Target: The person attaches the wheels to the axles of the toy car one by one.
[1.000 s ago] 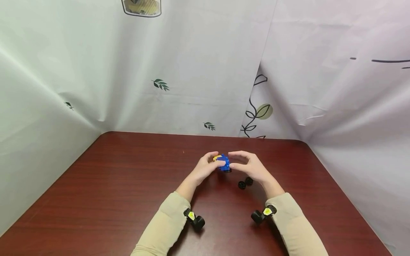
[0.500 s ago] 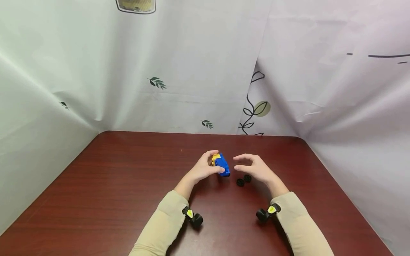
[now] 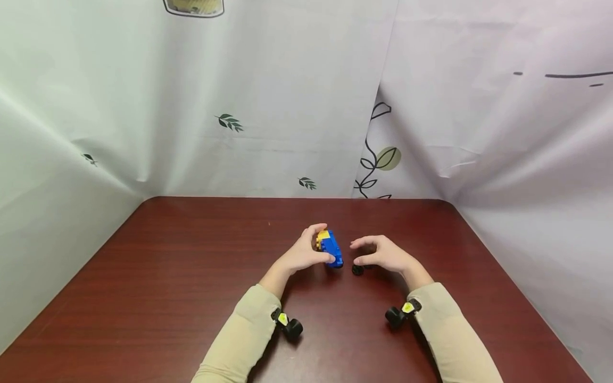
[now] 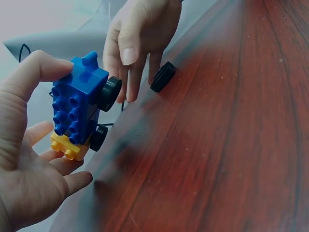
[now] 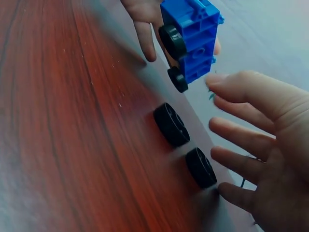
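A toy car [image 3: 331, 248] of blue and yellow building bricks is pinched between thumb and fingers of my left hand [image 3: 300, 255], held above the table. Two black wheels [image 5: 172, 41] show on one side of it; its hollow blue underside faces the right wrist camera. To the right, my right hand [image 3: 390, 255] hovers with its fingers loosely bent and nothing in them. Beside its fingertips, two loose black wheels [image 5: 171, 124] stand on their treads, seen in the right wrist view. In the head view one loose wheel [image 3: 357, 269] shows below the thumb; the other is mostly hidden.
The dark red wooden table [image 3: 191, 276] extends around both hands. A pale printed cloth [image 3: 287, 96] hangs behind it and along both sides. Each sleeve carries a small black wrist camera [image 3: 292, 330].
My right hand has moved right, away from the toy car, and lower over the loose wheels, covering one. The car has turned in my left hand, showing more of its blue side.
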`<state>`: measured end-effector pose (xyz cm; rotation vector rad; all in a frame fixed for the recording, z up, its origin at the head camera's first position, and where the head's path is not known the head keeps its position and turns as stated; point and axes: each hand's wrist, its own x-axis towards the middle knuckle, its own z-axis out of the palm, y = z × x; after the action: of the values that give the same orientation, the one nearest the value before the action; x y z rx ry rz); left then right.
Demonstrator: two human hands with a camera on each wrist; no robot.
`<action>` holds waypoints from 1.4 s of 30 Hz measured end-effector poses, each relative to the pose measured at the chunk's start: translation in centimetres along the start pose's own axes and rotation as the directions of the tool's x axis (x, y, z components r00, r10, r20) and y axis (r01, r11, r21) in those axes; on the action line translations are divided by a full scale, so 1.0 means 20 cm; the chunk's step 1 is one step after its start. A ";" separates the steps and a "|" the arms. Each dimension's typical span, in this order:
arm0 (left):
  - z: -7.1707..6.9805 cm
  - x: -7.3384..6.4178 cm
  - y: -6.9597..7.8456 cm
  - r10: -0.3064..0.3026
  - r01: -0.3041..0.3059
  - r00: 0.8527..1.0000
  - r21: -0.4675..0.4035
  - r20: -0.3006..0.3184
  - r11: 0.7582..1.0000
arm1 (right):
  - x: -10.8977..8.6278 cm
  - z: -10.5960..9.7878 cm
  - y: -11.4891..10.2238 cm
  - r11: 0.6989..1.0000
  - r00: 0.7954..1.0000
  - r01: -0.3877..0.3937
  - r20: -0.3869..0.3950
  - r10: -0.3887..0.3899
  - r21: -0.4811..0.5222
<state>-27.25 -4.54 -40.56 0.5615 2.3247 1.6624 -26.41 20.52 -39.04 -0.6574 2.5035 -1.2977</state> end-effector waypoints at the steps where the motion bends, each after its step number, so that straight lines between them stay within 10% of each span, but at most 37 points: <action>1: 0.00 0.00 0.00 0.004 -0.004 1.000 0.000 0.003 1.000 | 0.00 -0.01 0.01 1.000 1.000 -0.001 0.014 0.002 -0.020; 13: -0.02 0.00 0.01 0.006 -0.007 0.998 0.005 0.058 1.000 | 0.01 -0.01 0.05 0.993 0.991 -0.035 0.127 0.050 -0.116; 25: -0.05 -0.11 0.17 0.027 -0.028 0.996 0.005 0.089 1.000 | 0.02 0.01 0.03 0.986 0.992 -0.068 0.096 0.083 -0.153; 35: -0.05 -0.10 0.17 0.026 -0.026 0.994 -0.001 0.105 1.000 | 0.03 0.02 0.04 0.989 0.999 -0.033 0.027 0.037 -0.142; 42: -0.05 -0.10 0.17 0.028 -0.031 0.994 0.032 0.102 0.999 | 0.06 0.03 0.06 0.990 0.987 -0.046 -0.158 0.025 -0.131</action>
<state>-25.21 -5.25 -37.19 0.6744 2.2858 1.5714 -27.57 20.13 -40.38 -0.5553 2.7345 -1.2201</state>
